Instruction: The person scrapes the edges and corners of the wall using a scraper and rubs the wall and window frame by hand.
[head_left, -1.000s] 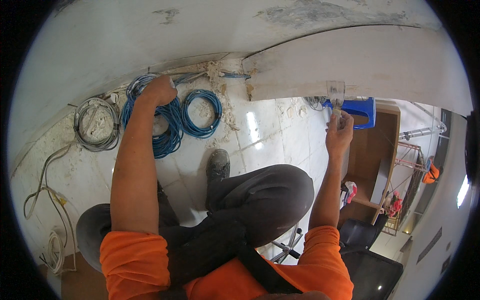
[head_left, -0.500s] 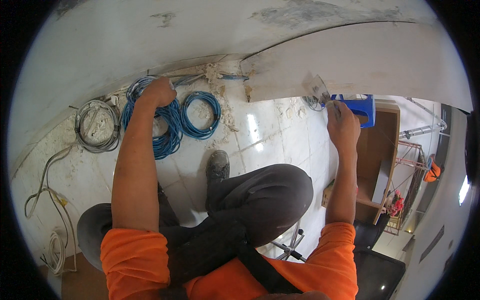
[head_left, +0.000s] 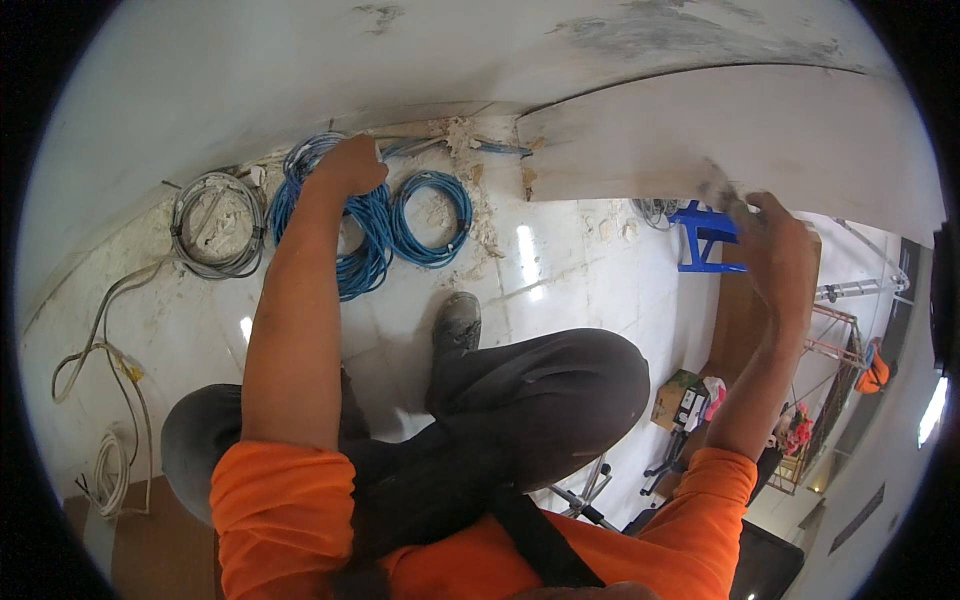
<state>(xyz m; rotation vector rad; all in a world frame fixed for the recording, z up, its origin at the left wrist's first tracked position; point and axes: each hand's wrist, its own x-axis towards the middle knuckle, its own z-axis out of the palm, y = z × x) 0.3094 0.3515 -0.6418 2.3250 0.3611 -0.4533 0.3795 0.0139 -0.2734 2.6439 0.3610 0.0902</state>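
Observation:
My left hand [head_left: 355,165], fingers curled closed, is over the upper part of a large coil of blue cable [head_left: 372,225] by the foot of the wall. What it grips, if anything, is hidden. A smaller blue cable coil [head_left: 460,240] lies just to its right, and a grey cable coil [head_left: 180,235] to its left. My right hand [head_left: 782,245] is closed around a putty knife [head_left: 716,185], both smeared by motion. The knife's blade is in front of the lower part of a pale panel [head_left: 640,140]; I cannot tell whether it touches.
Plaster crumbs [head_left: 483,215] litter the tiled floor [head_left: 400,330] along the wall. A blue plastic stool [head_left: 708,240] and a brown cabinet [head_left: 732,305] stand at the right. Loose cable [head_left: 105,345] trails at the left. A cardboard box [head_left: 677,398] sits beyond my knee.
My right hand has swung right and slightly down with the putty knife, uncovering the cardboard box. My left hand remains over the large blue coil. The whole view has shifted a little.

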